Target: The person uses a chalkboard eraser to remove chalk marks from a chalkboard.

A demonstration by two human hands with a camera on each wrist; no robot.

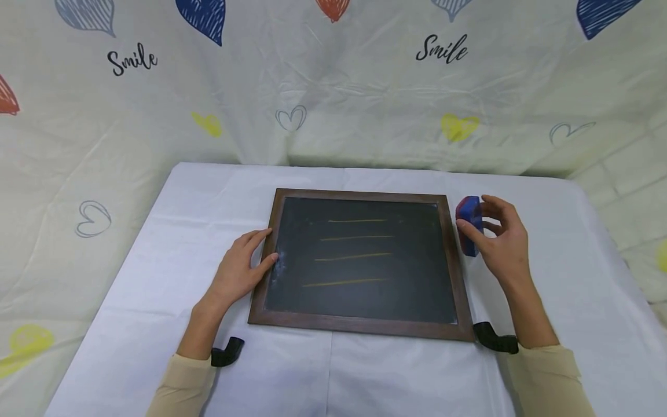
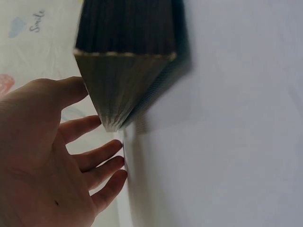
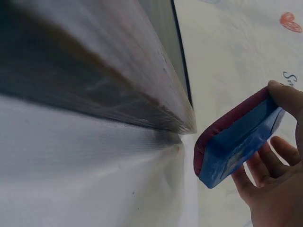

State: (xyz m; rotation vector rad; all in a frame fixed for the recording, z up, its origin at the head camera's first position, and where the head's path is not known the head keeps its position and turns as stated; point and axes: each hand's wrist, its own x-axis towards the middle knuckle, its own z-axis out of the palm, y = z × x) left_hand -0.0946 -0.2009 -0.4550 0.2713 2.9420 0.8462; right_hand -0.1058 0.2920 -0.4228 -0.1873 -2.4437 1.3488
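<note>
One chalkboard bears four yellow lines, beside one eraser. One left hand, one right hand, two sleeves and two black brackets show over one table. Two "Smile" words stand on the far curtain.

Soft, even light fills the head view, brightest on the white desk. The backdrop turns duller and yellow-green just beyond the desk's far edge, with darker shading low in its folds. Prints past the far right corner look stretched. Faint shadow lies beside the right sleeve. Both wrist views are dimmer and greyer. In the left one, the board's frame looms almost black, shadowing the cloth, and the background prints blur. In the right, the frame's nearest part smears out of focus, while the eraser looks crisper.
</note>
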